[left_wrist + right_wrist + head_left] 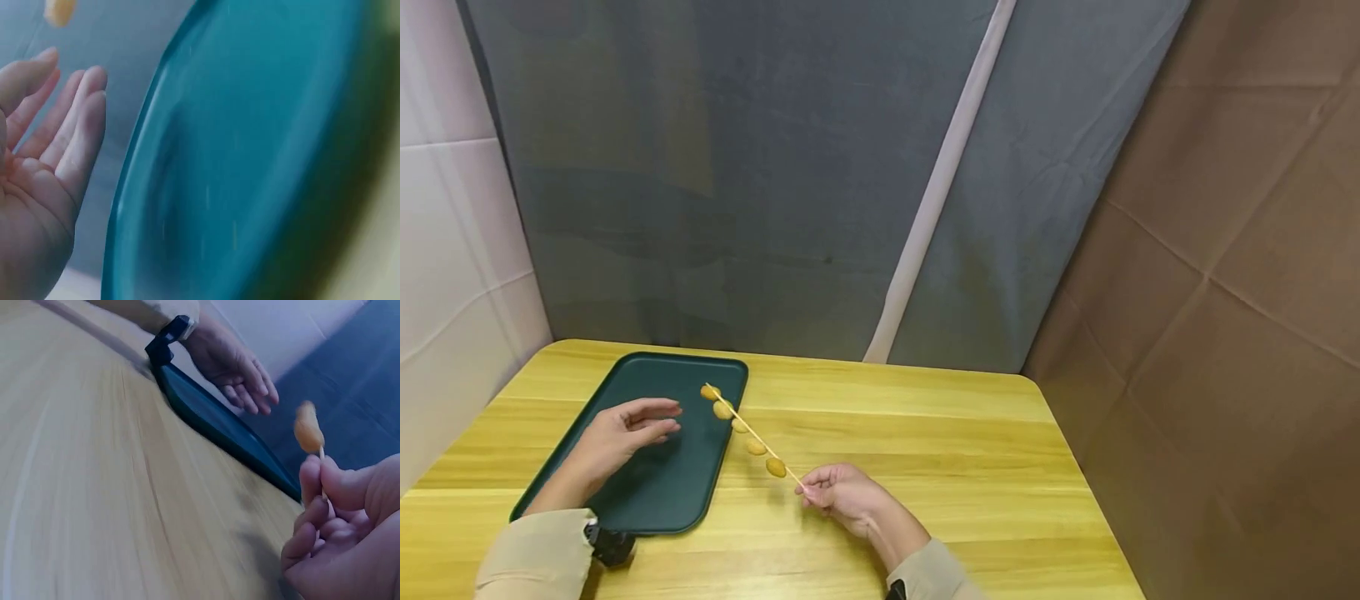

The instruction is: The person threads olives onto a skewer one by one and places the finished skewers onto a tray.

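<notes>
My right hand (pixel 850 498) pinches the bare lower end of a thin wooden skewer (pixel 763 444) between thumb and fingers. Several oval, orange-yellow pieces (pixel 776 467) are threaded along the stick, spaced apart; they look like small fruits. The skewer slants up and to the left, its tip over the right part of a dark green tray (pixel 677 492). My left hand (pixel 625 437) hovers above that tray with fingers loosely extended and holds nothing. In the right wrist view the nearest orange piece (pixel 308 430) stands just above the pinching fingertips; the others cannot be made out there.
The tray lies on the left side of a wood-grain table (pixel 925 433). Behind the table hangs a grey curtain (pixel 760 183) with a pale strip. A brown cloth (pixel 1225 292) borders the right side, and a white cloth (pixel 460 233) the left.
</notes>
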`<move>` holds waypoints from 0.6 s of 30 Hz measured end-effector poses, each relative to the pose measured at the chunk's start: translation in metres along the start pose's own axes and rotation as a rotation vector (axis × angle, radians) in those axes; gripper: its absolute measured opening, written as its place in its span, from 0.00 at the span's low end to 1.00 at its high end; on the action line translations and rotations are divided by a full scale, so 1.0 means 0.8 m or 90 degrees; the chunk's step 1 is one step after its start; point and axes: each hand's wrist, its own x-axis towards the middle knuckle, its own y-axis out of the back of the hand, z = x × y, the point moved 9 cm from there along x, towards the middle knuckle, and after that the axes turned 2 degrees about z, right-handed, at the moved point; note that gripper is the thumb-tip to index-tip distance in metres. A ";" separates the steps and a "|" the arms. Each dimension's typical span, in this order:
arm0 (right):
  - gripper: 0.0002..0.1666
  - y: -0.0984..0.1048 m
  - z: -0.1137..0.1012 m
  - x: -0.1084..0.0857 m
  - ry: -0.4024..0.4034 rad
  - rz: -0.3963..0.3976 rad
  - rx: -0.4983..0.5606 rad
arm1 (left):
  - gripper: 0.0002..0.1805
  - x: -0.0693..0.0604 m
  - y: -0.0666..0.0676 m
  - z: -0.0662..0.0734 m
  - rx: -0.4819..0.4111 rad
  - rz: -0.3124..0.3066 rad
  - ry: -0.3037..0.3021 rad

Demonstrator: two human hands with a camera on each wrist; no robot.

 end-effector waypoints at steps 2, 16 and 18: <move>0.08 -0.010 -0.002 0.010 0.001 0.018 -0.002 | 0.28 -0.009 0.014 -0.007 0.018 0.016 0.008; 0.04 -0.091 -0.030 0.053 -0.004 0.179 0.016 | 0.27 -0.038 0.040 -0.034 0.020 0.037 0.026; 0.05 -0.101 -0.026 0.058 -0.014 0.188 0.029 | 0.27 -0.041 0.042 -0.036 0.024 0.038 0.033</move>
